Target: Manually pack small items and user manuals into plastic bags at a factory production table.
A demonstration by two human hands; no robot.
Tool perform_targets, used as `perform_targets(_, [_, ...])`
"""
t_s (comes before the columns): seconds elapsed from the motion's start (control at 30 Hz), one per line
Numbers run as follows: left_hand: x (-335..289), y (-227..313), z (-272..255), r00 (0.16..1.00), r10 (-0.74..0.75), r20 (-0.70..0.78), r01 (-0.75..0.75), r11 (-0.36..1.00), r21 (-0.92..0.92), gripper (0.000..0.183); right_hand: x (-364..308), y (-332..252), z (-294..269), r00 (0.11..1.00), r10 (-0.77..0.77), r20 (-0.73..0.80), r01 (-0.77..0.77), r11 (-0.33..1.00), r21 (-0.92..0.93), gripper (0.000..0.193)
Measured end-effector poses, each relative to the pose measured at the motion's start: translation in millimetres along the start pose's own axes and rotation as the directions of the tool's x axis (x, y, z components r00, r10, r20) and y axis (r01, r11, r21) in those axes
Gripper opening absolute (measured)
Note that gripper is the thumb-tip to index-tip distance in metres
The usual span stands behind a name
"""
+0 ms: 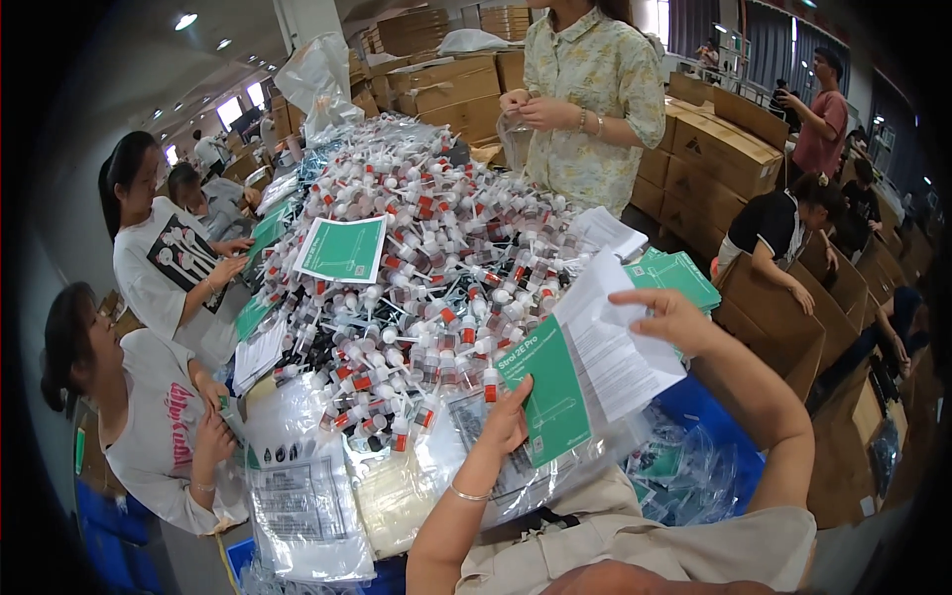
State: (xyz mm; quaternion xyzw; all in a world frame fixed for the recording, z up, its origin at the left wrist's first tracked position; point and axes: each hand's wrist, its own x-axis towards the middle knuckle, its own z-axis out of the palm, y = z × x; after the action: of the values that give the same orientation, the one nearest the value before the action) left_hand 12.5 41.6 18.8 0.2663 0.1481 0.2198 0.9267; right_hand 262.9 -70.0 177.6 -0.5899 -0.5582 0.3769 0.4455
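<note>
My left hand [506, 418] grips a green booklet [557, 402] by its left edge, the thumb lying on its cover. A white printed sheet [623, 359] stands out at a slant from the booklet's right side. At the sheet's upper right edge is my right hand [666, 319], its fingers bent around the paper. Clear plastic bags [516, 493] lie beneath the booklet along the near table edge. Beyond my hands rises a big heap of small clear bottles [446, 238] with white caps and red labels.
A green-and-white leaflet [341, 248] lies on the heap. Green booklets [679, 283] are stacked to the right. A blue bin [709, 421] with bagged items stands by my right arm. Co-workers stand left and opposite; one person's hands [540, 111] hold a clear bag. Cardboard boxes [709, 178] crowd the right.
</note>
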Motion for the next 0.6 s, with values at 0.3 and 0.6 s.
perform_targets(0.3, [4, -21, 16, 0.919, 0.218, -0.329, -0.087, 0.925, 0.371, 0.036, -15, 46, 61, 0.998, 0.049, 0.033, -0.058, 0.897, 0.439, 0.053])
perform_targets(0.6, [-1, -27, 40, 0.949, 0.228, -0.217, -0.189, 0.964, 0.186, 0.03, -52, 72, 57, 0.981, 0.195, 0.02, -0.144, 0.646, 0.749, 0.064])
